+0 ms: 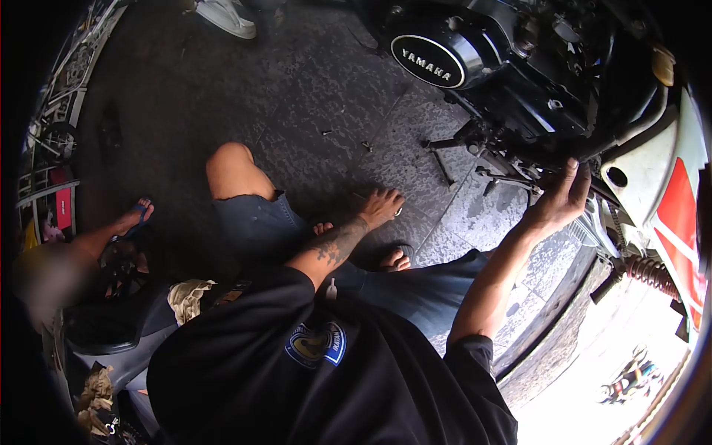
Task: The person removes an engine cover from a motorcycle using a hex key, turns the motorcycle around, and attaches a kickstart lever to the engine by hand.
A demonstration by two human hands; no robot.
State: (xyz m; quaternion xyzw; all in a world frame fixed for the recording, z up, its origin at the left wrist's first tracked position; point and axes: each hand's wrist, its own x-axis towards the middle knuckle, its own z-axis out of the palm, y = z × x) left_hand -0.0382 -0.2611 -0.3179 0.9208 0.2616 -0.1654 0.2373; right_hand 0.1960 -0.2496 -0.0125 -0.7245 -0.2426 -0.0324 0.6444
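My left hand (381, 208) is low over the dark floor tiles, its fingers curled round a small metallic object that I cannot make out. At the right, my right hand (561, 199) reaches up to the underside of a black motorcycle engine (512, 96). Its fingers point at a dark pipe (593, 144) beside the white and red body panel (660, 200); whether they grip anything is hidden. Between my hands are the footpeg (449, 141) and a thin metal lever (445, 169). Small bolts (366, 146) lie on the floor ahead of my left hand.
Another person's foot (133, 216) in a sandal is at the left, near a dark seat (111, 319). A white shoe (226, 18) shows at the top. A coiled shock spring (653, 274) is at the right, with metal racks (70, 111) along the left edge.
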